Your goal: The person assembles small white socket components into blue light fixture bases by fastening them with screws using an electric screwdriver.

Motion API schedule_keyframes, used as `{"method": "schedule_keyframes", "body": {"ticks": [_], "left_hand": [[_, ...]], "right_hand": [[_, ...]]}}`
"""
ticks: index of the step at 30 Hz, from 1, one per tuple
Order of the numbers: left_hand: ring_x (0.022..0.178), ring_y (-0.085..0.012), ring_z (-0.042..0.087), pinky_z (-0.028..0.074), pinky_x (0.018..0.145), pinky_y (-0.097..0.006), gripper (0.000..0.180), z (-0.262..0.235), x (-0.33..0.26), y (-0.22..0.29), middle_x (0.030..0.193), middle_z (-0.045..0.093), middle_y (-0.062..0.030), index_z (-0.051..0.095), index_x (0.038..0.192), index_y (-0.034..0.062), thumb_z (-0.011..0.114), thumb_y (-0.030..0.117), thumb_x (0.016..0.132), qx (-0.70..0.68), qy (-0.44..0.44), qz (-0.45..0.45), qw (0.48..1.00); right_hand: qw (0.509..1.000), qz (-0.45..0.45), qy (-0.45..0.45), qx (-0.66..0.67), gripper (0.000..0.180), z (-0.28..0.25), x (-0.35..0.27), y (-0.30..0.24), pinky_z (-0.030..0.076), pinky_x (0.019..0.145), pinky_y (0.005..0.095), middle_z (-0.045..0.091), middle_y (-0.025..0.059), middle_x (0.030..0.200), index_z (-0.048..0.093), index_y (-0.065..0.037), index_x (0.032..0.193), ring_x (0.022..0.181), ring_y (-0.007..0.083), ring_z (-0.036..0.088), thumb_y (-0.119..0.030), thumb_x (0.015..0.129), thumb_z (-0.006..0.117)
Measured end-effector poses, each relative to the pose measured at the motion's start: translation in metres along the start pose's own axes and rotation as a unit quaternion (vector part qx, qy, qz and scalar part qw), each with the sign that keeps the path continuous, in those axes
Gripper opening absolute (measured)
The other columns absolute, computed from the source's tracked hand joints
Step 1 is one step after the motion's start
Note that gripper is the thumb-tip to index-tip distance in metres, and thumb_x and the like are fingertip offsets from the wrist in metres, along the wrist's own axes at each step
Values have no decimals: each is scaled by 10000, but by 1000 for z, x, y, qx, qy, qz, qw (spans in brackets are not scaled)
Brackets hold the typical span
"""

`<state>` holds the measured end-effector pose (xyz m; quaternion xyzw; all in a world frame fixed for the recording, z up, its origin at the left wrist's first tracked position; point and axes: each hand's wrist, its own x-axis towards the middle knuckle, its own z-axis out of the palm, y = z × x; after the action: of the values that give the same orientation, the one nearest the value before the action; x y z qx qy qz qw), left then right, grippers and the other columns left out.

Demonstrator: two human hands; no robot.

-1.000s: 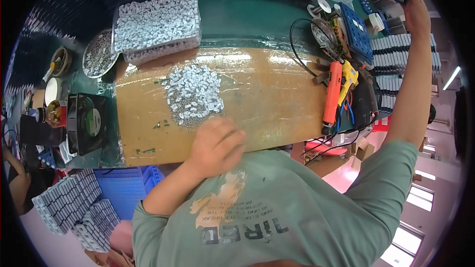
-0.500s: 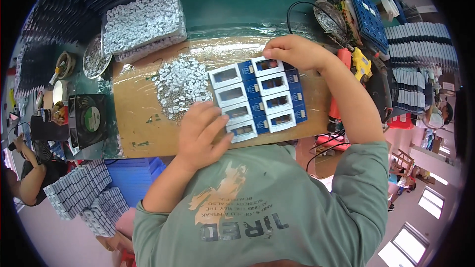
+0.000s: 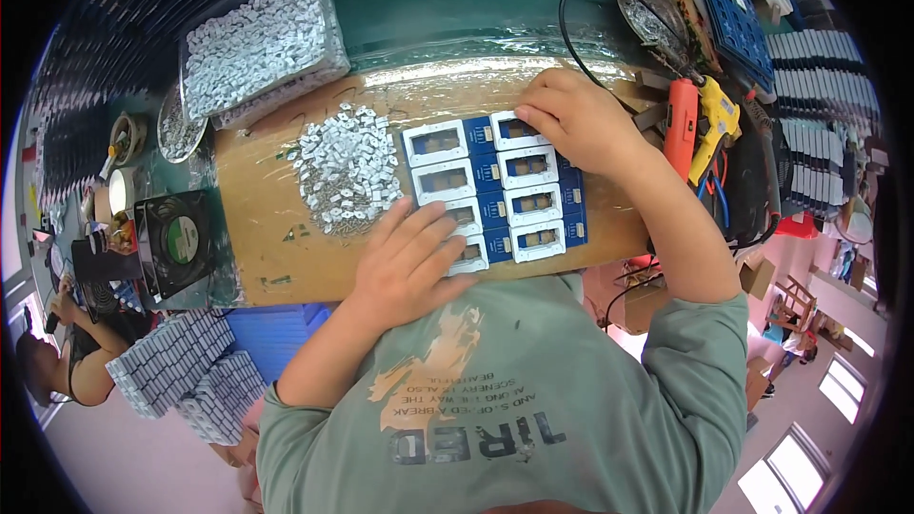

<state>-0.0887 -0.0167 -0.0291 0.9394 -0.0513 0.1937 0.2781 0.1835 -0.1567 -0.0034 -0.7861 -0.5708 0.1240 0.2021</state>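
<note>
Two columns of white rectangular plastic frames (image 3: pixel 529 200) sit on blue circuit boards (image 3: pixel 491 171) on the brown work board. Small tan parts show through their windows. My left hand (image 3: pixel 407 252) lies with fingers spread over the lower frames of the left column, hiding part of them. At the top of the right column, my right hand (image 3: pixel 583 124) has its fingers curled together against the uppermost frame. Whatever those fingertips hold, if anything, is hidden. A pile of small white clips with metal pins (image 3: pixel 345 169) lies left of the frames.
A clear bag of white clips (image 3: pixel 262 48) stands at the far left, beside a dish of small metal parts (image 3: pixel 181 119). A black fan (image 3: pixel 176 243) is at left. On the right lie a red-handled tool (image 3: pixel 680 128), a yellow glue gun (image 3: pixel 716 124) and a black cable (image 3: pixel 564 24).
The view has shifted slightly. My right hand's fingers have curled in more at the top right frame. My left hand has shifted slightly right over the lower left frames.
</note>
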Motion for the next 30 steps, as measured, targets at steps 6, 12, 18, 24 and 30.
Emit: {"method": "schedule_keyframes", "body": {"ticks": [6, 12, 18, 24, 30], "left_hand": [[1155, -309, 628, 399, 1072, -525, 419, 1, 1, -2, 1108, 682, -93, 690, 989, 90, 859, 259, 646, -3, -4, -14, 1000], [1188, -309, 613, 386, 1085, -524, 424, -4, -6, -5, 1121, 677, -85, 696, 1002, 88, 852, 235, 637, 8, -14, -38, 999], [1187, -308, 614, 388, 1083, -525, 401, -5, -1, -8, 1121, 674, -83, 700, 1007, 88, 838, 231, 659, 4, -24, -27, 999], [1188, -312, 613, 376, 1092, -534, 408, -5, 1, -8, 1117, 675, -84, 701, 1010, 97, 844, 234, 654, 9, -23, -27, 999], [1085, -319, 625, 420, 1024, -496, 359, -19, -9, -20, 1059, 660, -79, 701, 1008, 105, 834, 191, 686, 40, 41, -64, 996]], "right_hand": [[996, -10, 51, -72, 247, -9, -8, -5, 505, 879, 403, 667, 101, 1004, 725, -86, 1044, 991, 303, 625, -269, 917, 620], [961, 171, 211, -43, 314, -56, -62, 6, 520, 825, 377, 658, 89, 995, 696, -99, 1140, 925, 277, 642, -301, 900, 677], [877, 420, 190, -137, 504, -54, -119, 5, 519, 796, 358, 636, 102, 982, 636, -101, 1243, 860, 243, 642, -425, 865, 717], [863, 467, 146, -122, 745, -35, -126, 12, 499, 926, 439, 604, 236, 1286, 453, -47, 1428, 1135, 379, 624, -434, 848, 717], [856, 383, 302, 172, 683, -29, -139, 14, 532, 866, 367, 661, 156, 1144, 445, -19, 1403, 1005, 264, 676, -248, 838, 754]]}}
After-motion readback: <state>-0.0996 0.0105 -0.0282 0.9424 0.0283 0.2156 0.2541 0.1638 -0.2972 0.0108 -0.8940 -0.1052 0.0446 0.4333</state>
